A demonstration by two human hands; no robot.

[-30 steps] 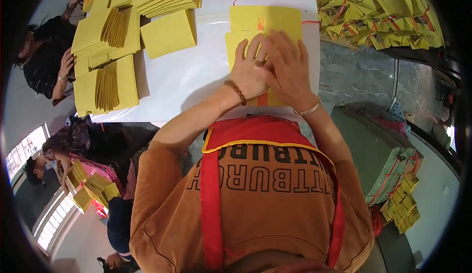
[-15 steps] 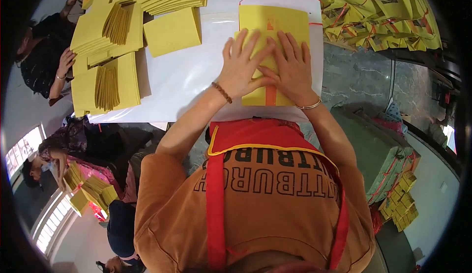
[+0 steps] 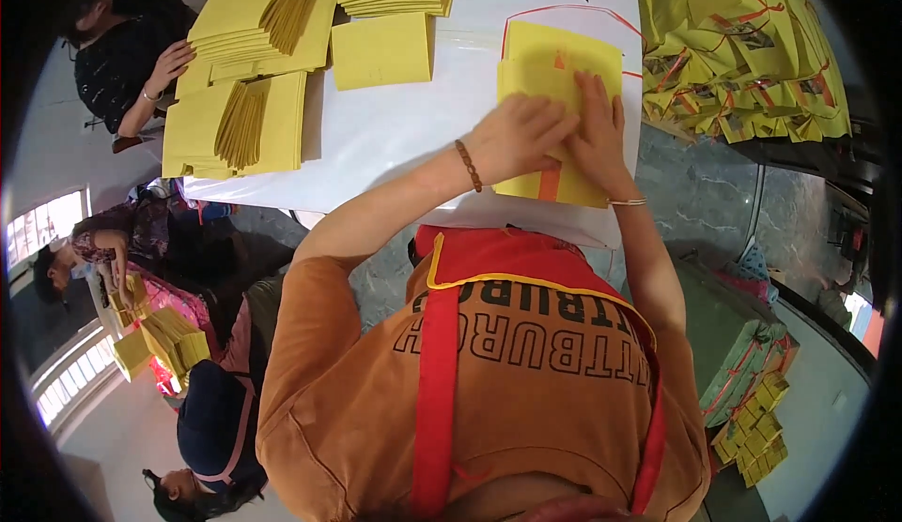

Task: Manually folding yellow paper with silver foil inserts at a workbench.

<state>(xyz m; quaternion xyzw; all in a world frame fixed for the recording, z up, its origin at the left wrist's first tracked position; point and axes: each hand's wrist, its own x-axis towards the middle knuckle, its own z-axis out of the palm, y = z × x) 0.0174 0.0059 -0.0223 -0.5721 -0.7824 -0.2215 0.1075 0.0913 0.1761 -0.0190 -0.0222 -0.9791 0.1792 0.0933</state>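
A yellow folded paper sheet (image 3: 592,57) with an orange-red strip (image 3: 550,184) down its middle lies at the near right of the table. My left hand (image 3: 528,134) rests on the paper's left half with its fingers curled closed. What those fingers hold, if anything, is hidden under them. Flat on the right half lies my right hand (image 3: 598,137), open, fingers stretched toward the far edge. The two hands meet near the strip. A red string (image 3: 568,7) loops on the table behind the paper.
Stacks of folded yellow paper (image 3: 249,33) cover the table's left side, beside a single yellow piece (image 3: 383,50). At the far right stands a large yellow pile (image 3: 742,52) tied with red string. A green wrapped bale (image 3: 719,325) is at my right. Another person's hand (image 3: 169,66) touches the left stacks.
My left hand has gone from spread fingers to curled ones and moved in against my right hand. My right hand stays flat on the paper. The whole view has shifted somewhat.
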